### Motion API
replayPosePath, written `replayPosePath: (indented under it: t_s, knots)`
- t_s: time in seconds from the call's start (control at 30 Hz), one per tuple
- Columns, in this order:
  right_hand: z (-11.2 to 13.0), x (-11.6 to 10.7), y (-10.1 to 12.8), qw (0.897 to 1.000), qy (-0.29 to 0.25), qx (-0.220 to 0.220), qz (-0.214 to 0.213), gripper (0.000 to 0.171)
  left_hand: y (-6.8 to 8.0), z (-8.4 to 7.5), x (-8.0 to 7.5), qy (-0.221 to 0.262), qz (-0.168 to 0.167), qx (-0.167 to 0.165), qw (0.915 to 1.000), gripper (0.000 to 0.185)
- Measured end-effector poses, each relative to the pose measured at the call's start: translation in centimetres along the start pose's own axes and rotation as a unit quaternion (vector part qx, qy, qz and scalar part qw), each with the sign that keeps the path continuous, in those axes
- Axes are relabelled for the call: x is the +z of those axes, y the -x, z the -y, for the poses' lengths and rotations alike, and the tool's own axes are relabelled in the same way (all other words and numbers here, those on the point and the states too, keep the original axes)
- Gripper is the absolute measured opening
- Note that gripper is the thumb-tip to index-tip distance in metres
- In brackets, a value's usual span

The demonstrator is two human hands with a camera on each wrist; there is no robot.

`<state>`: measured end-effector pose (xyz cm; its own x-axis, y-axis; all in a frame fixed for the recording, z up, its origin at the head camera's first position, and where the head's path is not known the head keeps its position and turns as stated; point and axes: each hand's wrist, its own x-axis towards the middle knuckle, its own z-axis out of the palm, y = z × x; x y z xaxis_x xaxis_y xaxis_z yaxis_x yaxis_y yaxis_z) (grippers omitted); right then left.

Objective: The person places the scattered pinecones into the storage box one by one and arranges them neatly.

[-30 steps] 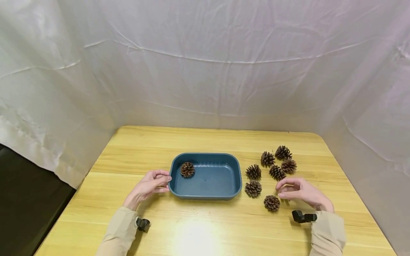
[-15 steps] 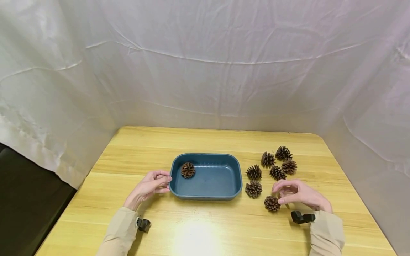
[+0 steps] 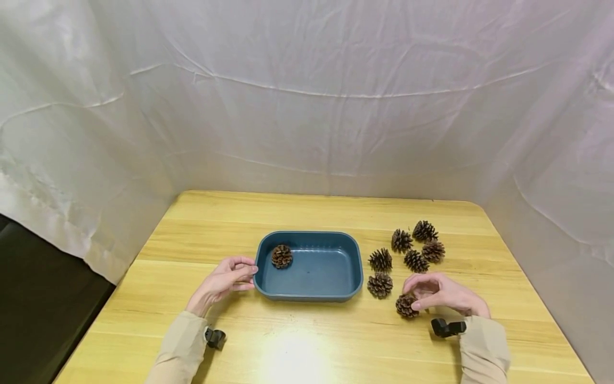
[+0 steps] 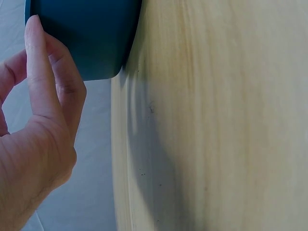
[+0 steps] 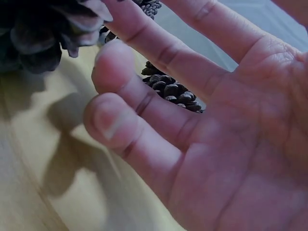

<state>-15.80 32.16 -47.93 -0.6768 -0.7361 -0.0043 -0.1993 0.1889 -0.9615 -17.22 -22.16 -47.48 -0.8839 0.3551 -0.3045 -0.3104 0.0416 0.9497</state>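
Observation:
A dark teal rectangular plastic tub point(image 3: 307, 297) stands on the wooden table, with one pine cone point(image 3: 281, 256) inside at its left. At the tub's left wall, my left hand point(image 3: 225, 280) pinches the rim between thumb and fingers; the left wrist view shows the tub's corner point(image 4: 86, 53) beyond the fingertips. My right hand point(image 3: 443, 293) pinches the nearest loose pine cone point(image 3: 405, 306) between thumb and index finger, low at the tabletop. That cone point(image 5: 43, 36) fills the upper left of the right wrist view, where two other fingers curl free of it.
Right of the tub lie several more pine cones, among them a front one point(image 3: 380, 285), a middle one point(image 3: 415, 261) and a far one point(image 3: 425, 230). A pale cloth point(image 3: 326, 106) hangs behind and beside the table point(image 3: 230, 213). Each sleeve carries a black wrist mount.
My right hand has moved slightly left and down to the nearest pine cone, and its thumb and index finger have closed on it. The left hand and tub have stayed in place.

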Motion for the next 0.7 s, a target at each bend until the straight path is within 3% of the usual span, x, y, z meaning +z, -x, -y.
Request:
replayPosePath:
  t_s: [0.47,0.7]
  knots:
    - [0.13,-0.20,-0.08,1.000,-0.020,0.000,0.022,0.032,0.06,0.00,0.08,-0.003,0.000,0.001,1.0000,0.037]
    - [-0.10,-0.39,-0.05,1.000,0.010,0.004,0.006,0.031,0.10,0.04,0.06,-0.003,-0.005,0.000,1.0000,0.037]
